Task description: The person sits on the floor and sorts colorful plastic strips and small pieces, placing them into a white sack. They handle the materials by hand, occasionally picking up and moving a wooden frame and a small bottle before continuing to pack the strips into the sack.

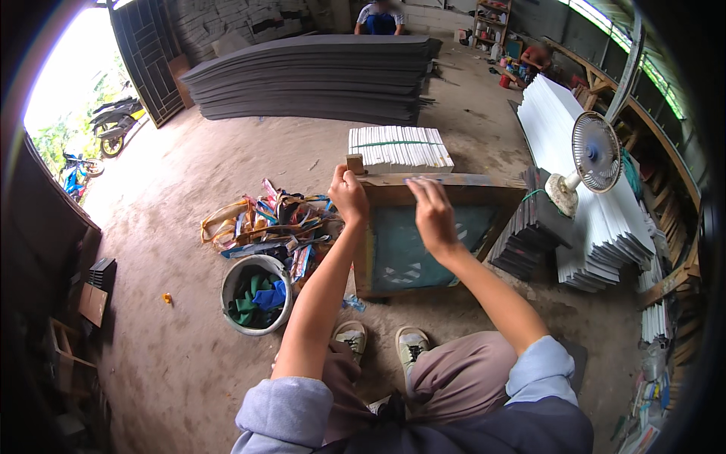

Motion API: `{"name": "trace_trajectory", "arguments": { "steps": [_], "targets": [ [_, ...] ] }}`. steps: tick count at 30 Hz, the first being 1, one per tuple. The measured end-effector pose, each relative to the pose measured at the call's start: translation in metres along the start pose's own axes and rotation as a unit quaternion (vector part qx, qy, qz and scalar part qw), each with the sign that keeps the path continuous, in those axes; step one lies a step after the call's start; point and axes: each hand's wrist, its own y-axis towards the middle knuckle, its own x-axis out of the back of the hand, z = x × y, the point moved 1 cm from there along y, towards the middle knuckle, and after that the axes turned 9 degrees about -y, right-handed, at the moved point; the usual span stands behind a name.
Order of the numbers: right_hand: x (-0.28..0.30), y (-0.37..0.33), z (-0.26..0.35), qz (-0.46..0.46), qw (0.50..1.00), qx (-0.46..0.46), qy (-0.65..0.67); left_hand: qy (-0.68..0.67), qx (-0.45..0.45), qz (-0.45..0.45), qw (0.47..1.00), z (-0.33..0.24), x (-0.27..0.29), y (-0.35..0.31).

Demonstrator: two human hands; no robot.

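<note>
A wooden screen-printing frame (365,257) with blue-green mesh (397,234) stands tilted before me, pale marks showing on the mesh. My left hand (349,198) is closed around its upper left corner, beside a small wooden block (355,163) that sticks up there. Against the frame's top bar rests my right hand (435,219), fingers stretched out and nothing seen in them. What lies under its fingertips is hidden. Just beyond the frame sits a stack of white sheets (401,148) tied with a green band.
Left of the frame lie a heap of colourful scraps (265,219) and a bucket (228,303) of cloths. A fan (563,189) stands on stacked sheets at right, near dark bundled sheets (518,234). Behind is a long dark sheet pile (310,79); two people sit farther back.
</note>
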Motion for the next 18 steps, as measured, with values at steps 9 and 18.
{"name": "trace_trajectory", "arguments": {
  "steps": [9, 18],
  "targets": [
    [0.012, 0.005, -0.028, -0.008, 0.996, 0.086, 0.011, -0.024, 0.001, 0.026, 0.999, 0.000, 0.000, -0.003],
    [-0.008, 0.049, 0.008, -0.012, 0.996, 0.026, 0.090, -0.254, 0.059, 0.032, 0.965, 0.030, -0.004, -0.001]
  ]
}}
